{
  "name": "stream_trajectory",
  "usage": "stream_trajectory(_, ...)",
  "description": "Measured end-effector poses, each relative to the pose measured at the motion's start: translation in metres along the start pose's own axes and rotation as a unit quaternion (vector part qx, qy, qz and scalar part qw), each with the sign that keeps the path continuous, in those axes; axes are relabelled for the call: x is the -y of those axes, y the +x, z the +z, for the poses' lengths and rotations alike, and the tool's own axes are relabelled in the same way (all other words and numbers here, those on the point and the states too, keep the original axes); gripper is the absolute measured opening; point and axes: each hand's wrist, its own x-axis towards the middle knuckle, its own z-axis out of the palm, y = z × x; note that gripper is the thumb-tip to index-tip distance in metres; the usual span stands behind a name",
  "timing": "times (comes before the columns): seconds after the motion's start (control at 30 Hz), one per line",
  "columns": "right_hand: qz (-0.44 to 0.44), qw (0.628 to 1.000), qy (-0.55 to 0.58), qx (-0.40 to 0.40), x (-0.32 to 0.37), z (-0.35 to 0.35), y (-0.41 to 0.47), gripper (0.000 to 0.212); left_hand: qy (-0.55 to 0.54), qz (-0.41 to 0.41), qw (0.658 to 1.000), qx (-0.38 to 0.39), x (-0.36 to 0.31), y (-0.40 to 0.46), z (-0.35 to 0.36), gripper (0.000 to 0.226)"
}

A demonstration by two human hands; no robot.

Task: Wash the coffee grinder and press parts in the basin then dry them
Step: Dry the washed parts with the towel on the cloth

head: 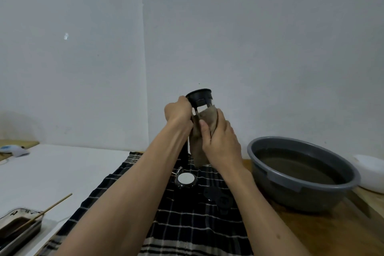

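Press [200,97] in both raised hands, seemingly.

The glass press body [200,101] with a black rim is held up in the air, wrapped in a brown cloth [202,141]. The grey basin [299,189] stands at the right with dark water. A round lid [185,180] and black parts [218,198] lie on the checked towel [187,224].

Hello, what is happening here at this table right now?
A person is drying a coffee press beaker, held up over a black checked cloth. The left hand grips it near its black rim, and the right hand wraps a brown cloth around its body. Other small parts lie on the checked cloth. A grey basin of murky water stands to the right.
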Motion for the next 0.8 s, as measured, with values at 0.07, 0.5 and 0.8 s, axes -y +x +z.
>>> stream_trajectory(0.07,-0.003,1.000,-0.022,-0.017,0.000,0.007,-0.015,0.072,-0.012,-0.001,1.000,0.006,0.005,0.001,-0.003,0.024)
stream_trajectory(0.5,0.255,0.799,0.528,0.136,0.001,-0.036,0.043,0.068,0.076,0.030,0.965,0.247,0.003,-0.007,-0.017,0.051)
stream_trajectory(0.8,0.262,0.747,0.605,0.083,0.011,-0.031,0.042,0.034,0.189,0.212,0.958,0.034,0.005,-0.027,0.003,0.043)
